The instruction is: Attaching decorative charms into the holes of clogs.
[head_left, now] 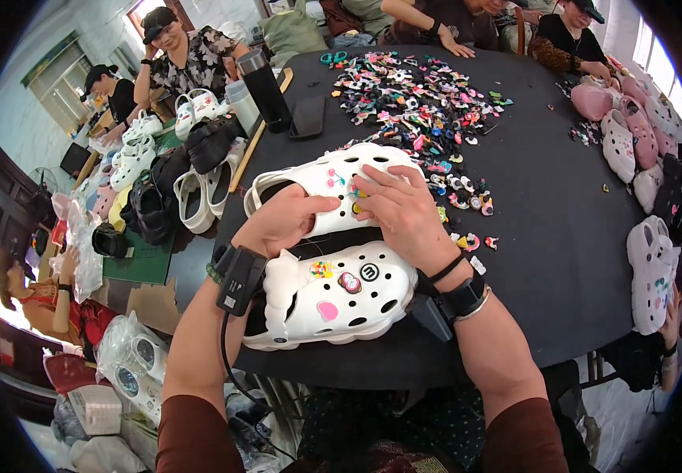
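Note:
A white clog (315, 170) with a cherry charm (335, 178) lies across the black table before me. My left hand (278, 219) grips its near side, thumb on top and fingers underneath. Over its perforated top bends my right hand (408, 217), the fingertips pinched at a small colourful charm, partly hidden by them. A yellow round charm (357, 209) shows just below those fingers. Nearer to me, beneath my wrists, rests a second white clog (368, 296) bearing a pink oval charm (327, 310), a black round charm (369, 272) and others.
Many loose charms (404, 98) are heaped beyond the clogs. A black tumbler (264, 93) and a dark phone (308, 118) stand and lie far left. More clogs fill the left table (140, 264) and the right edge (650, 276). Several people sit around.

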`<state>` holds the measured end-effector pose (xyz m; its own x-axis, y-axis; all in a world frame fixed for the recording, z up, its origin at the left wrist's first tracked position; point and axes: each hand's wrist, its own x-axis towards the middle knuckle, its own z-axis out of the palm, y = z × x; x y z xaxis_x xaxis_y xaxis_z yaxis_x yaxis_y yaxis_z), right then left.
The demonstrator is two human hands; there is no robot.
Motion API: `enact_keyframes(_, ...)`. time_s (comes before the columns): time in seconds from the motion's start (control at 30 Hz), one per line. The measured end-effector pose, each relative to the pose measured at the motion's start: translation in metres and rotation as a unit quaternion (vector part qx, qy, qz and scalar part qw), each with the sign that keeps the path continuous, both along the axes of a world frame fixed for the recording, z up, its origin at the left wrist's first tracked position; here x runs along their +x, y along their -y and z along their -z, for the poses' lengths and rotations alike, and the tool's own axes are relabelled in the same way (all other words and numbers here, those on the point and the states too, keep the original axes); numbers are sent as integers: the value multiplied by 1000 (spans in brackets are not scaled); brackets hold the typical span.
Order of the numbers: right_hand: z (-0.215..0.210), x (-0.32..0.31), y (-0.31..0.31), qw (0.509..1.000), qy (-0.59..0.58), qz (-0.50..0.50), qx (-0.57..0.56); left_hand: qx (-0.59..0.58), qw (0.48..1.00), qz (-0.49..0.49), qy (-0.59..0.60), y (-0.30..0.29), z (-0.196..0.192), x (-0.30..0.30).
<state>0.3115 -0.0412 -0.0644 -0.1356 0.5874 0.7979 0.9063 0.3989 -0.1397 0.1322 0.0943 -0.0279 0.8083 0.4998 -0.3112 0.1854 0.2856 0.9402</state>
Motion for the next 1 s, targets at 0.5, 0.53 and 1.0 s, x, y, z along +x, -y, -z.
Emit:
enact_keyframes(0.5, -17, -1, 5, 997, -26, -37, -64, 6, 1000, 3, 8, 2, 1, 0)
enact_keyframes(0.53, -15, -1, 5, 996, -45, -37, -65, 30, 999, 21, -11, 2, 1, 0)
enact_keyframes(1.0, -4, -6, -3, 999, -31, -16, 21, 65, 997, 6, -48, 7, -10, -3)
